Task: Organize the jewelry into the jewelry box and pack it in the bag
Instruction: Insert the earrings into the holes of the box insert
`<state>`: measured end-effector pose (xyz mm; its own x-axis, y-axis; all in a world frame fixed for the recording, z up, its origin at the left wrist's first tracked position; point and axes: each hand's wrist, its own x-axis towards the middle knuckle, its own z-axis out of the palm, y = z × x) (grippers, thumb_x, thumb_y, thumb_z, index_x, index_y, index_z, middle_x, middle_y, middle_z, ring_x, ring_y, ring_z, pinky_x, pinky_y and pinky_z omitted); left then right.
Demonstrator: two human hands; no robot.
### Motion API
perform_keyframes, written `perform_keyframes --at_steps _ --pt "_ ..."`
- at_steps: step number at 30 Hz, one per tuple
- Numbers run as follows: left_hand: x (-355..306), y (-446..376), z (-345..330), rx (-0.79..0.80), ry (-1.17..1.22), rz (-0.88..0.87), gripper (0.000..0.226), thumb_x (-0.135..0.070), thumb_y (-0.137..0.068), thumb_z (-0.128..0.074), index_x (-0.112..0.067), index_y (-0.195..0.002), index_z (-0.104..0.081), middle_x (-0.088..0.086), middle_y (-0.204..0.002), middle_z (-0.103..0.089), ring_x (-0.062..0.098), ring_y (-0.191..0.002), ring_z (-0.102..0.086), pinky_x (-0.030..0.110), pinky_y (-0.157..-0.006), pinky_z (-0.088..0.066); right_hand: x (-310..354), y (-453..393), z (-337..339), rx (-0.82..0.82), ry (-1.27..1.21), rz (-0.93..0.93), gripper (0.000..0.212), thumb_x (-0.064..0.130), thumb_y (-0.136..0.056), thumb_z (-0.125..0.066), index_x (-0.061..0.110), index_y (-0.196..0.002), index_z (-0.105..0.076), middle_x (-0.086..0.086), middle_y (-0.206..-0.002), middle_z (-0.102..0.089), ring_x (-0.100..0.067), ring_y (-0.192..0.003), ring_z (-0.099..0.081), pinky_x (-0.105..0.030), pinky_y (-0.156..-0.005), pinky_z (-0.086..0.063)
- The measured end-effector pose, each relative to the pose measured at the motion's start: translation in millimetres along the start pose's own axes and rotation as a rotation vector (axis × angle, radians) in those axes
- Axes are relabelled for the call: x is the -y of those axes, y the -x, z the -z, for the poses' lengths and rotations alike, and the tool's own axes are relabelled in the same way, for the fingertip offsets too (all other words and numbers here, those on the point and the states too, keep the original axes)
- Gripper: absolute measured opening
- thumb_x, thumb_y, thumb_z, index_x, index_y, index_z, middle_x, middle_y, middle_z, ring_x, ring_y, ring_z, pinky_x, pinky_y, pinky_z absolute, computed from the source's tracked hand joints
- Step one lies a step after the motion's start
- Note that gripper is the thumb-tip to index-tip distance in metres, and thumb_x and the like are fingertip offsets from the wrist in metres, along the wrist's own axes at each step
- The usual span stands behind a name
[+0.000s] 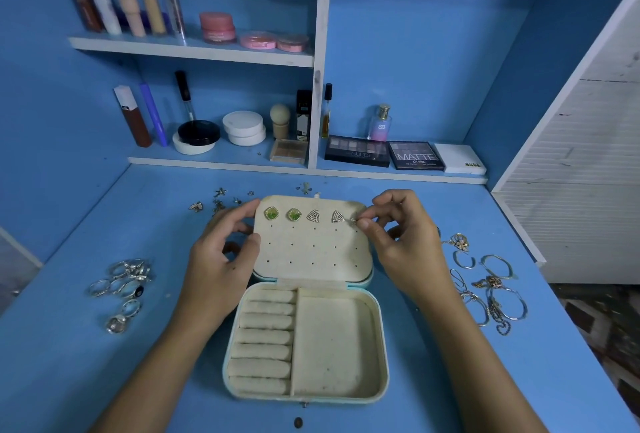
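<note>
I am in the earring step. The jewelry box [308,297] lies open on the blue counter [433,380] in front of me, its lid panel [311,245] folded away to the far side. Four studs already sit along the panel's far row: two green earrings [282,214] on the left and two triangular earrings [326,216] to their right. My right hand [401,235] pinches a small earring [354,221] between thumb and forefinger at the right end of that row, right at the panel's surface; whether its post is in the hole yet I cannot tell. My left hand [225,242] steadies the panel's left edge, thumb and fingers curled round it.

Next, I judge, the post must go straight through the hole, with the panel held still, and probably be secured from behind. After that come the loose studs [214,202] on the far left of the counter. The rings [121,290] on the left belong on the ring rolls [265,339], and the bangles and chains [491,290] on the right in the open compartment [332,346]. No bag is in view.
</note>
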<state>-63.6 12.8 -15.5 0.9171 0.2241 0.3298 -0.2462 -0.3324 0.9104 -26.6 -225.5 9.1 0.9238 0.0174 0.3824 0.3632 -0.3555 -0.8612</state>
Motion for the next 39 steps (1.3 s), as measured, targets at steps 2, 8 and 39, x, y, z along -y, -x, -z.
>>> perform_keyframes --at_steps 2,8,39 --pt "-0.3 0.0 0.2 0.002 -0.004 0.000 0.051 0.001 -0.092 -0.059 -0.041 -0.120 -0.061 -0.025 -0.107 -0.061 0.001 -0.100 -0.059 0.013 -0.076 -0.048 0.3 -0.8 -0.7 -0.001 -0.002 0.000 0.038 0.006 -0.087 -0.073 0.034 -0.099 -0.049 0.020 -0.086 -0.071 -0.010 -0.075 -0.059 -0.018 -0.067 -0.043" --pt "0.8 0.2 0.6 0.004 0.006 0.005 0.048 0.001 -0.093 -0.058 -0.037 -0.122 -0.063 -0.020 -0.109 -0.062 0.003 -0.101 -0.059 0.011 -0.075 -0.047 -1.1 -3.3 -2.4 -0.038 -0.019 0.008 0.038 0.009 -0.086 -0.076 0.031 -0.108 -0.054 0.018 -0.092 -0.071 -0.012 -0.076 -0.060 -0.018 -0.068 -0.045" --pt "0.5 -0.9 0.9 0.018 -0.011 -0.016 0.047 0.002 -0.093 -0.058 -0.032 -0.125 -0.062 -0.022 -0.111 -0.061 0.005 -0.104 -0.059 0.015 -0.078 -0.051 -3.3 -6.3 -1.5 -0.059 -0.016 -0.066 0.036 0.017 -0.084 -0.079 0.026 -0.110 -0.057 0.013 -0.092 -0.065 -0.007 -0.076 -0.058 -0.017 -0.067 -0.046"
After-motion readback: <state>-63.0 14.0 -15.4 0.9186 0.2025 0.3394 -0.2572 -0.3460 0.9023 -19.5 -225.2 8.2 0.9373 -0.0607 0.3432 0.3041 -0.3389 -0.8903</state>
